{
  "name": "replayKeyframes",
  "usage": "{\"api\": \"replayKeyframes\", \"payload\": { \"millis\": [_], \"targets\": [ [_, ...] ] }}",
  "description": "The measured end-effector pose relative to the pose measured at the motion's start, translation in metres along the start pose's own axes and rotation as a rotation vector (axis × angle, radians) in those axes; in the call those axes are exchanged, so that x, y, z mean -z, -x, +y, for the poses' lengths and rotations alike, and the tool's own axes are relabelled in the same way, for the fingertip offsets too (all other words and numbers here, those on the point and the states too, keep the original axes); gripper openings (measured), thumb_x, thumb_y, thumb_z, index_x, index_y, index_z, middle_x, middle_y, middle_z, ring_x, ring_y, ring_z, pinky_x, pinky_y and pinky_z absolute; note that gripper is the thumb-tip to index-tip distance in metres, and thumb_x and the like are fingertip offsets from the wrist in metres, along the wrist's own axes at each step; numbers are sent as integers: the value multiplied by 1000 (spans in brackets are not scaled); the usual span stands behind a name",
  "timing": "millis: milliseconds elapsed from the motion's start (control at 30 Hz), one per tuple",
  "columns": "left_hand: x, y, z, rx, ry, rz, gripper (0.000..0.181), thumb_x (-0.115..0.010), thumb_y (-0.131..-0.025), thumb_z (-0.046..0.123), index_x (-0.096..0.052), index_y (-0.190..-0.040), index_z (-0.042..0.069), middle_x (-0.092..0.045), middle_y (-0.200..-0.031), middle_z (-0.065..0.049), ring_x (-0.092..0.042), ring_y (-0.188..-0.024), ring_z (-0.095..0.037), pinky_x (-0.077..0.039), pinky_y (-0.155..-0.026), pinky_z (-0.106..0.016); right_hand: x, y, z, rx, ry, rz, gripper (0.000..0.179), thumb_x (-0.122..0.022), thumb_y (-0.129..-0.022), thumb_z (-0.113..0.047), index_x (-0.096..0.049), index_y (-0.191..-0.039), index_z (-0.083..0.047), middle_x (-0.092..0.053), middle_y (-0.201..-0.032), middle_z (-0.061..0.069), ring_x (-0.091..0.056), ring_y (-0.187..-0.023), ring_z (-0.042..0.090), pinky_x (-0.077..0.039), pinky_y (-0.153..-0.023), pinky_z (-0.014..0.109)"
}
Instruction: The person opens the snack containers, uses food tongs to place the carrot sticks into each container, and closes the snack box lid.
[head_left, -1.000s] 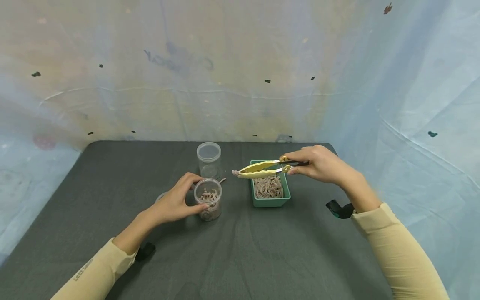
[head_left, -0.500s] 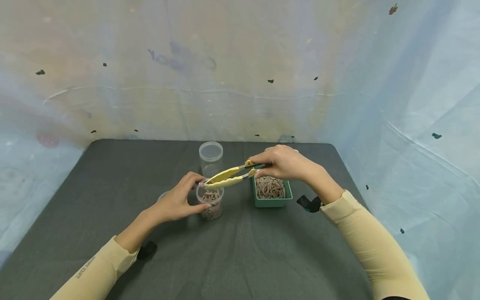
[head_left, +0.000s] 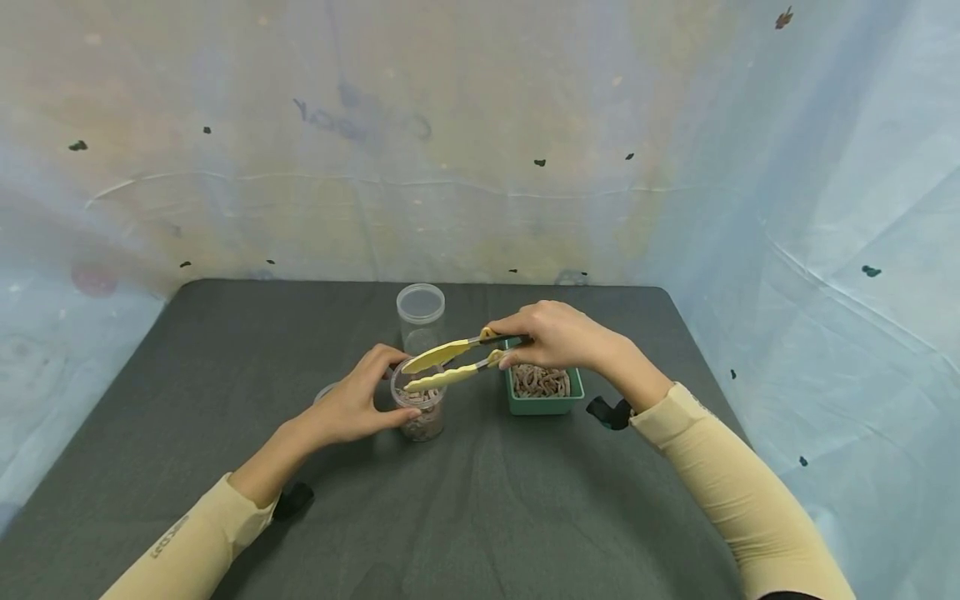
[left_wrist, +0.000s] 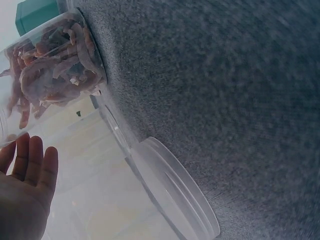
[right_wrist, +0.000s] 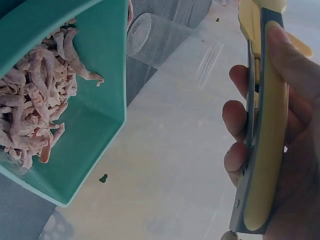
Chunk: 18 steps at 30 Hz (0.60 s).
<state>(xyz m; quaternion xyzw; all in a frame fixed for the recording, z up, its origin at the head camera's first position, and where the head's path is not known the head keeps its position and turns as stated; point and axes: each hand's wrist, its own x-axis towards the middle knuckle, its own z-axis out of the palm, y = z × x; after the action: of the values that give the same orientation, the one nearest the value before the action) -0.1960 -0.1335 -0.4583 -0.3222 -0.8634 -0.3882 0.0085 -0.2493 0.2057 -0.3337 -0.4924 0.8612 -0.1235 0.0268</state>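
My left hand [head_left: 360, 400] holds a clear plastic jar [head_left: 422, 425] by its rim, thumb on the near side and fingers on the far left. Pale pinkish-brown, worm-like strips [left_wrist: 55, 70] fill much of that jar. Over its mouth, the tips of yellow-tipped tongs [head_left: 442, 354] stand spread, with no strip visible between them. My right hand [head_left: 558, 337] grips the tongs by the handles, thumb along one arm and fingers round the other in the right wrist view. Below that hand sits a green rectangular tub [head_left: 546, 407] with more strips [right_wrist: 37, 100].
Behind the held jar stands a second clear jar [head_left: 420, 321] with a translucent top. A translucent round lid [left_wrist: 182, 195] lies left of the held jar, mostly behind my left hand in the head view. Plastic sheeting [head_left: 480, 167] rises behind the dark table [head_left: 510, 517].
My right hand has carried the tongs left from above the tub to over the held jar. The tongs have spread and released the strips they pinched. My left hand stays on the jar.
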Motion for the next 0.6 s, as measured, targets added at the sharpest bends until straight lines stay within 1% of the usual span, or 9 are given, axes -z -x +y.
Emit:
{"api": "replayKeyframes", "payload": {
  "millis": [67,200,267,333,400,500,533,600],
  "targets": [
    [0,0,0,-2,1,0,69,-85,-89,30,-47,-143,11,-46,-134,-6,-48,-116,-19,-49,-97,-54,0,3,0,-2,6,11,48,-82,-91,-32,-72,-133,-12,-77,-114,1,-57,-72,6,-47,-64,28],
    [1,0,1,-12,-32,10,69,-85,-90,33,-48,-143,9,-47,-136,-7,-49,-118,-22,-48,-97,-53,0,14,1,-18,-3,54,49,-83,-90,-28,-71,-134,-9,-76,-109,2,-54,-69,6,-46,-63,29],
    [3,1,1,-10,-50,10,74,-85,-89,35,-47,-147,8,-48,-137,-7,-49,-120,-24,-48,-97,-52,0,23,3,-39,-13,85,52,-84,-90,-27,-70,-135,-7,-75,-104,2,-50,-67,6,-44,-61,30],
    [5,2,1,-2,-50,12,81,-86,-88,38,-44,-151,9,-47,-138,-6,-49,-122,-25,-47,-99,-52,0,34,6,-70,-27,125,55,-84,-89,-26,-68,-138,-6,-74,-104,3,-49,-67,6,-44,-61,30],
    [9,2,2,-3,-24,21,86,-87,-88,36,-40,-155,9,-46,-141,-6,-48,-125,-26,-45,-101,-54,0,47,11,-112,-39,165,58,-84,-89,-25,-66,-140,-5,-71,-97,2,-47,-65,6,-43,-60,31],
    [17,0,1,-10,-5,61,85,-84,-91,31,-36,-158,9,-44,-145,-8,-46,-130,-27,-42,-103,-58,2,69,18,-183,-46,213,60,-84,-90,-25,-64,-142,-5,-64,-87,-2,-46,-64,8,-41,-59,30],
    [20,-1,0,-14,-12,82,83,-83,-92,29,-36,-158,8,-44,-147,-10,-45,-131,-29,-41,-104,-59,2,77,21,-209,-42,220,60,-83,-90,-26,-63,-143,-6,-60,-82,-3,-45,-62,9,-40,-58,30],
    [26,-6,-4,-9,-27,129,78,-79,-95,26,-36,-158,7,-42,-150,-13,-44,-134,-31,-40,-105,-59,4,91,27,-258,-18,221,60,-83,-90,-26,-63,-143,-6,-55,-77,-5,-44,-61,10,-39,-57,30]
  ]
}}
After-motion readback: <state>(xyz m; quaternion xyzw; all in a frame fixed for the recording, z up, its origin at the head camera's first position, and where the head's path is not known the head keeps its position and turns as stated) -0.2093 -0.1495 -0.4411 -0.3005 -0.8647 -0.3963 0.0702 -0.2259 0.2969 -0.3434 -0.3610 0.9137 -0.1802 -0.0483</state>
